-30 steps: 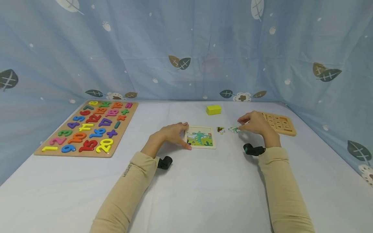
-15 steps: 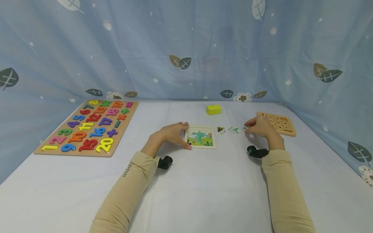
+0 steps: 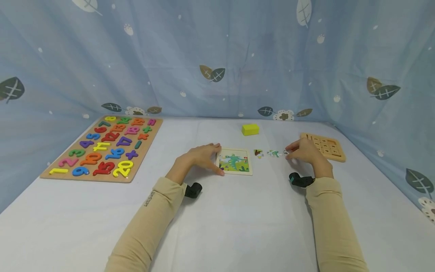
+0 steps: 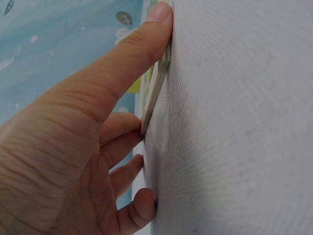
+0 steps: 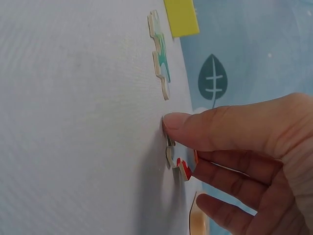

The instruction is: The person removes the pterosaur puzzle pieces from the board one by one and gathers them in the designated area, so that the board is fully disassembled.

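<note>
"As our right hand (image 3: 305, 152) pinches a piece (image 5: 183, 155) between thumb and fingers, how do we judge it?"

"Light and stiff, we'd say: it looks like thin wood with a printed top, so it should weigh little and not bend. Its smooth face may slide under our touch."

"So where do we take hold?"

"By the cut edges, we think; the knobs look like the fragile part, and squeezing those could chip them. We can't tell whether it touches the desk (image 3: 238, 226)."

"And our left hand (image 3: 203, 156)?"

"Spread along the left side of the frame (image 3: 236, 173), thumb at the near corner, a finger at the far one. So light a frame could skid, so both corners seem good places to brace it."

"What lies between our hands?"

"Right of the frame, two loose pieces (image 3: 273, 153) sit in a row, near our pinched one. Farther back stands a yellow block (image 3: 250, 129)."
</note>
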`<state>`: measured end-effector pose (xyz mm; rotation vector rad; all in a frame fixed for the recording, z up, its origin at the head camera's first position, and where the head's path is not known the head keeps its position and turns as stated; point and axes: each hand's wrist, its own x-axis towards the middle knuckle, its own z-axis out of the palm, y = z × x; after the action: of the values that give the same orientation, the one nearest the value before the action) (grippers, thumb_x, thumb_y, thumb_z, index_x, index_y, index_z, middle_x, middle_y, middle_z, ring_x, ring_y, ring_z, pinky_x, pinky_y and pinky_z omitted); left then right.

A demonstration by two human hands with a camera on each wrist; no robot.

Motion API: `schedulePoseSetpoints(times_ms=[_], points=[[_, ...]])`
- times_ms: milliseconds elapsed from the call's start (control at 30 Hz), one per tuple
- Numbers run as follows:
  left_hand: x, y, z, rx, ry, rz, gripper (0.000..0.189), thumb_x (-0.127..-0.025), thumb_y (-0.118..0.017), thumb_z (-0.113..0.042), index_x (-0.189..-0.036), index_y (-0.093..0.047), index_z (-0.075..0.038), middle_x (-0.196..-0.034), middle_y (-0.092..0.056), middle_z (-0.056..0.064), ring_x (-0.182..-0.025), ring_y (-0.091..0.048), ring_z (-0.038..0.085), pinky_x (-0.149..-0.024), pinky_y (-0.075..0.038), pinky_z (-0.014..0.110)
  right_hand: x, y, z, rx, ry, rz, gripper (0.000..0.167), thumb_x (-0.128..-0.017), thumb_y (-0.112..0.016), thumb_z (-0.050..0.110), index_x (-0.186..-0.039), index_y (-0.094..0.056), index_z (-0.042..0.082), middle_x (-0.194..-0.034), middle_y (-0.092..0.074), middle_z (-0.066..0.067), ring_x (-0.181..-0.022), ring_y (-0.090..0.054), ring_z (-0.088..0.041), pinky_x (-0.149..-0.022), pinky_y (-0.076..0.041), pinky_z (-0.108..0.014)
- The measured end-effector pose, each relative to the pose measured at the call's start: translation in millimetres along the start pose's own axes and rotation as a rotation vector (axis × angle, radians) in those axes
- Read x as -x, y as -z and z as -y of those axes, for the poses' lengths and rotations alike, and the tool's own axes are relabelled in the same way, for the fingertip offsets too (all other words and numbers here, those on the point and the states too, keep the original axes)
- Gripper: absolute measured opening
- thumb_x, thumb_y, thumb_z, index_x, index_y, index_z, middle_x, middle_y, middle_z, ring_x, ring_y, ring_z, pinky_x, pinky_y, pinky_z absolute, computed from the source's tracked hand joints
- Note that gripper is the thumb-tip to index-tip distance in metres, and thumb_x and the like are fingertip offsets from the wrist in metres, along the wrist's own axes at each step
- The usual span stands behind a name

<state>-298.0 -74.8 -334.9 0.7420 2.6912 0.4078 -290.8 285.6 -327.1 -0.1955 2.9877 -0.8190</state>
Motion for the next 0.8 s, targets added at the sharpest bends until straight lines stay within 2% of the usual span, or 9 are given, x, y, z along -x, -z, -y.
schedulePoseSetpoints(times_ms=[333,567,800], points=[[0.3,0.9,-0.6,-0.010,0.005,0.006,0.103,-0.075,-0.075,-0.056,-0.154,-0.023,-0.015,-0.162,-0.015,0.001,-0.150,-0.012,0.025,-0.119,-0.019,0.051,1.6,1.0,0.9,0.005,-0.027,0.021,0.045,-0.082,-0.073,0.017,-0.117,-0.063,-0.010,-0.118,-0.063,-0.029,-0.108,-0.058,-0.041,-0.090,-0.049,-0.051],[-2.6,2.2,-1.0,-0.017,-0.015,0.006,0.104,-0.075,-0.074,-0.057,-0.154,-0.022,-0.014,-0.162,-0.015,0.003,-0.150,-0.012,0.026,-0.119,-0.019,0.051,2.6,3.0,-0.2,0.013,-0.032,0.010,0.045,-0.087,-0.067,0.022,-0.118,-0.062,-0.010,-0.115,-0.064,-0.029,-0.105,-0.058,-0.039,-0.088,-0.049,-0.050],[-2.5,0.7,0.4,-0.003,-0.013,0.014,0.104,-0.075,-0.075,-0.055,-0.154,-0.022,-0.013,-0.162,-0.015,0.003,-0.150,-0.012,0.026,-0.119,-0.018,0.051,3.1,5.2,2.2,-0.012,-0.018,0.002,0.049,-0.090,-0.064,0.022,-0.126,-0.056,-0.010,-0.122,-0.053,-0.031,-0.112,-0.053,-0.043,-0.094,-0.046,-0.054]])
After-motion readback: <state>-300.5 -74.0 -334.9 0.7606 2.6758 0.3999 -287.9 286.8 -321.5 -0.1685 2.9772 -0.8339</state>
